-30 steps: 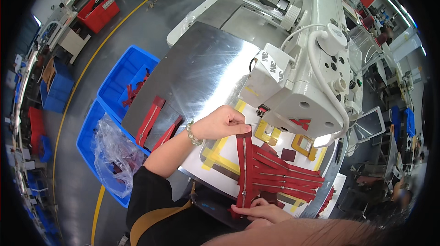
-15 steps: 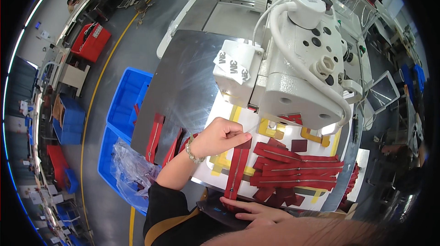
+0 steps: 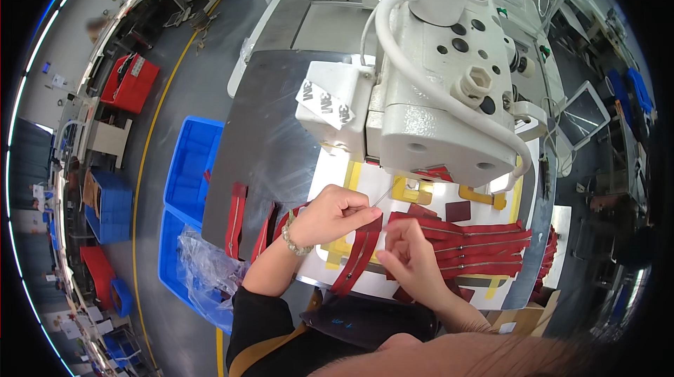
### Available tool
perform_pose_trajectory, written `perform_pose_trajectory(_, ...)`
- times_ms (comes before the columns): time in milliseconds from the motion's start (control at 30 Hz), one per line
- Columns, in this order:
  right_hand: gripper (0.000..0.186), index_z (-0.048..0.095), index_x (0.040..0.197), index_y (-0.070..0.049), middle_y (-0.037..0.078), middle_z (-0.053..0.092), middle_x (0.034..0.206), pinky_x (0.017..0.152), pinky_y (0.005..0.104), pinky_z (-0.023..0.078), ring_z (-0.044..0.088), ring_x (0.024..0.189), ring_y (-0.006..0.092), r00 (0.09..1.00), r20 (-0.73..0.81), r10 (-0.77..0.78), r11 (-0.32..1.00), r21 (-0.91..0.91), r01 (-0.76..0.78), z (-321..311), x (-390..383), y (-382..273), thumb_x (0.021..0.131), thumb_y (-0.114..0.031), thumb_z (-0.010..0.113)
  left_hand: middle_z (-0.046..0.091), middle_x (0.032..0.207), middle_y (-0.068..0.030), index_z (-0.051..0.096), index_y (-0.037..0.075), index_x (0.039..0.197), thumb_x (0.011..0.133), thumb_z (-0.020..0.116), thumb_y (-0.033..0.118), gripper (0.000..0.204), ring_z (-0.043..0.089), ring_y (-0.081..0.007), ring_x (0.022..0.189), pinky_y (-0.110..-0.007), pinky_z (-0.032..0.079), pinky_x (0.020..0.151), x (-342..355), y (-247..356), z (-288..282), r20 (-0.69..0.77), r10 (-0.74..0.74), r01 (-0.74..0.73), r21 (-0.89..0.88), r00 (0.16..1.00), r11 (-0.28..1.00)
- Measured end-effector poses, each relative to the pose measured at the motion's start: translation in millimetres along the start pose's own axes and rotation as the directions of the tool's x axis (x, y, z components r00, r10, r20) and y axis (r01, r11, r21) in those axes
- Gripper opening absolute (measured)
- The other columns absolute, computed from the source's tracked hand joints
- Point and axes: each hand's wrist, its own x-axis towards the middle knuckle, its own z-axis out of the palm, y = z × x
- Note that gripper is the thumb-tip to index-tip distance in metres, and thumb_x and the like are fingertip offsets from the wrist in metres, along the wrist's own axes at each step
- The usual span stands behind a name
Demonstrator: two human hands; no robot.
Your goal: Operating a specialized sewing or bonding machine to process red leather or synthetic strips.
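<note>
My left hand (image 3: pixel 337 217), a beaded bracelet at its wrist, pinches the upper end of a red zipper strip (image 3: pixel 360 258) between thumb and fingers. The strip hangs down toward me, its metal teeth along the middle. A thin pale sliver (image 3: pixel 382 197) sticks out by the left fingertips; I cannot make out what it is. Right beside the strip, my right hand (image 3: pixel 418 261) is raised with curled fingers and the thumb apart, nothing visible between them. A pile of red zippers (image 3: pixel 484 249) lies to its right, and a dark red square patch (image 3: pixel 458 210) rests beyond the pile.
A white industrial sewing machine head (image 3: pixel 449 131) overhangs the work plate. Yellow frame parts (image 3: pixel 413 189) sit beneath it. More red zippers (image 3: pixel 236 221) lie on the metal table (image 3: pixel 270 117) at left. Blue bins (image 3: pixel 193 159), one with clear plastic (image 3: pixel 203 261), stand beside the table.
My right hand has left the zipper's lower end and risen to near its upper part. The strip's lower end now swings to the left. My left hand keeps its pinch.
</note>
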Motion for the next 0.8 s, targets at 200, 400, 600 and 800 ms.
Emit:
perform_pose_trajectory(200, 0.009, 0.048, 0.089, -0.003, -0.002, 0.049, 0.066, 0.049, 0.018, 0.036, 0.046, 0.054, 0.0038, 0.997, -0.035, 0.064, 0.88, 0.474, -0.04, 11, 13, 21, 0.095, -0.007, 0.054, 0.033, 0.053, -0.0048, 0.044, -0.002, 0.064, 0.096, 0.054, 0.023, 0.042, 0.028, -0.0114, 0.053, -0.029, 0.029, 0.047, 0, 2, 0, 0.047, -0.046, 0.047, -0.011, 0.998, 0.999)
perform_pose_trajectory(400, 0.012, 0.051, 0.09, -0.003, -0.001, 0.055, 0.069, 0.049, 0.0183, 0.037, 0.052, 0.056, 0.004, 0.986, 0.061, 0.153, 0.8, 0.578, -0.16, 7, 12, 25, 0.095, -0.013, 0.056, 0.047, 0.057, -0.0038, 0.052, -0.004, 0.07, 0.097, 0.051, 0.024, 0.038, 0.037, -0.0088, 0.057, -0.027, 0.037, 0.053, -2, 1, 1, -0.001, -0.137, 0.136, -0.132, 0.991, 0.982)
perform_pose_trajectory(600, 0.012, 0.049, 0.088, -0.005, 0.001, 0.055, 0.064, 0.048, 0.0193, 0.04, 0.054, 0.052, 0.0077, 0.981, 0.096, 0.166, 0.754, 0.629, -0.189, 8, 12, 27, 0.096, -0.013, 0.053, 0.053, 0.06, -0.0035, 0.056, -0.004, 0.071, 0.097, 0.051, 0.024, 0.038, 0.045, -0.0077, 0.059, -0.026, 0.04, 0.056, -3, 0, -2, 0.026, -0.149, 0.151, -0.129, 0.988, 0.98)
perform_pose_trajectory(800, 0.012, 0.049, 0.09, -0.005, 0.003, 0.057, 0.068, 0.049, 0.0206, 0.043, 0.057, 0.054, 0.0103, 0.975, 0.144, 0.168, 0.714, 0.664, -0.221, 7, 13, 28, 0.098, -0.014, 0.05, 0.053, 0.06, -0.0029, 0.057, -0.003, 0.072, 0.098, 0.05, 0.023, 0.037, 0.045, -0.0087, 0.058, -0.026, 0.04, 0.057, -5, 1, -2, 0.024, -0.121, 0.123, -0.14, 0.992, 0.982)
